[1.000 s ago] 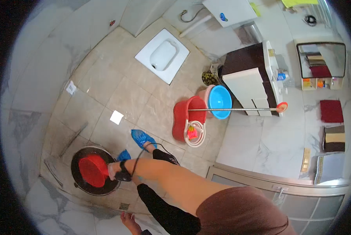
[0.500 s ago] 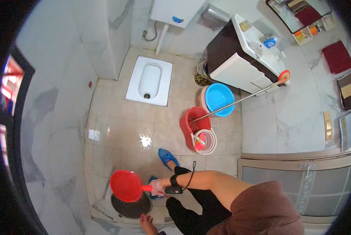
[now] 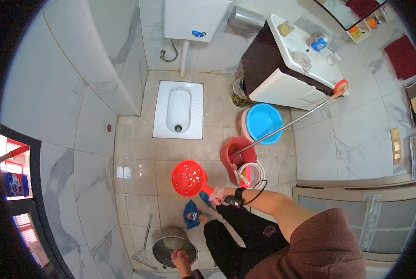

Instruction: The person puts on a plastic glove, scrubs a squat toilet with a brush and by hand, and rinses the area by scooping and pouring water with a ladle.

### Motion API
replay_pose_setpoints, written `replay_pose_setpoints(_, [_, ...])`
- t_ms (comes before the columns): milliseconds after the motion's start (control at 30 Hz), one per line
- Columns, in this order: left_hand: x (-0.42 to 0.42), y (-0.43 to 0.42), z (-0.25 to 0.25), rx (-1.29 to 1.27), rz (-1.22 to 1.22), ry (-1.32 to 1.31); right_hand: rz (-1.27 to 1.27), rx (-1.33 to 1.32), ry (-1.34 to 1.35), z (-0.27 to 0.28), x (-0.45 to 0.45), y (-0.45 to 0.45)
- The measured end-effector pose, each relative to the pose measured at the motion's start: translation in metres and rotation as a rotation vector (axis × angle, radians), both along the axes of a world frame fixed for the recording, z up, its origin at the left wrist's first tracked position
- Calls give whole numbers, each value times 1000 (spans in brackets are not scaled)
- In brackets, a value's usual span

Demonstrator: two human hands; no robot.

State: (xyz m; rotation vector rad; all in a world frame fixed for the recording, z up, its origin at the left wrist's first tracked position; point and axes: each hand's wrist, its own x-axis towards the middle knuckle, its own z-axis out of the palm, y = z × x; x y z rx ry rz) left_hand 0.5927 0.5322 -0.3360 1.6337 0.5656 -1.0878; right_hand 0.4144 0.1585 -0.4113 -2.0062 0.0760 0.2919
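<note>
My right hand, in what looks like a thin clear glove, is closed round the handle of a red dipper. The dipper's bowl hangs over the tiles below the squat toilet, with glinting liquid in it. Lower down, my left hand is over the near part of a dark round bucket, its fingers apart and nothing visible in them. A device with a cable is strapped at my right wrist.
A red mop bucket with a long-handled mop and a blue basin stand right of the dipper. A sink cabinet is beyond them. A brush-like tool lies left of the dark bucket.
The red dipper has risen out of the dark bucket and moved toward the toilet, held in my right hand. The view has turned, and my left hand now appears over the bucket.
</note>
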Motion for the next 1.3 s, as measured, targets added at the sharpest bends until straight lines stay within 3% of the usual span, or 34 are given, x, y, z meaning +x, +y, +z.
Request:
replay_pose_setpoints(67, [14, -3, -6, 28, -29, -40, -241, 393, 12, -6, -2, -29])
replay_pose_setpoints(133, [23, 1, -20, 142, -4, -154, -335, 595, 92, -19, 5, -67])
replay_pose_setpoints(233, [35, -1, -5, 221, -96, -144, -474, 914, 199, -40, 19, -145])
replay_pose_setpoints(333, [35, -19, 23, 244, -241, -124, -702, 1414, 295, -54, 34, -242])
replay_pose_setpoints(400, [31, -37, 36, 255, -327, -135, -827, 1638, 228, -53, 46, -308])
replay_pose_setpoints(467, [29, -53, 46, 245, -435, -161, -700, 852, -275, -23, 54, -379])
replay_pose_setpoints(500, [30, -64, 50, 234, -498, -185, -754, 467, -466, -8, 58, -415])
replay_pose_setpoints(567, [28, -89, 59, 198, -631, -253, -786, 219, -418, 38, 59, -471])
replay_pose_setpoints(633, [29, -114, 66, 136, -766, -353, -780, -555, -126, 54, 54, -511])
replay_pose_setpoints(667, [30, -119, 57, 161, -687, -283, -678, -1109, 27, 49, 49, -526])
replay_pose_setpoints(700, [30, -126, 47, 178, -586, -208, -862, -632, -1, 47, 43, -544])
replay_pose_setpoints(767, [30, -139, 31, 196, -414, -90, -721, -609, -29, 19, 23, -560])
replay_pose_setpoints(833, [29, -153, 24, 199, -313, -26, -726, -853, 34, -9, 16, -563])
replay_pose_setpoints(867, [29, -159, 24, 197, -276, -6, -587, -625, 39, -16, 10, -565])
replay_pose_setpoints(900, [29, -165, 25, 196, -245, 17, -761, -161, -89, -25, -3, -556])
replay_pose_setpoints(967, [32, -174, 33, 186, -191, 51, -761, 220, -406, -16, -6, -505])
replay_pose_setpoints(1033, [37, -178, 41, 163, -150, 80, -697, 90, -224, -56, -16, -492])
replay_pose_setpoints(1100, [41, -119, -38, 183, -167, 43, -742, 438, -606, -84, -13, -441])
replay_pose_setpoints(1133, [40, -94, -60, 198, -175, 26, -813, 608, -533, -73, -7, -418])
replay_pose_setpoints(1167, [40, -99, -50, 175, -167, 50, -895, 780, -467, -63, -2, -394])
replay_pose_setpoints(1233, [45, -127, -25, 154, -137, 90, -1258, 1342, 108, -48, 13, -345])
replay_pose_setpoints(1300, [36, -161, 3, 348, -52, 9, -1229, 1323, 299, -57, 22, -305])
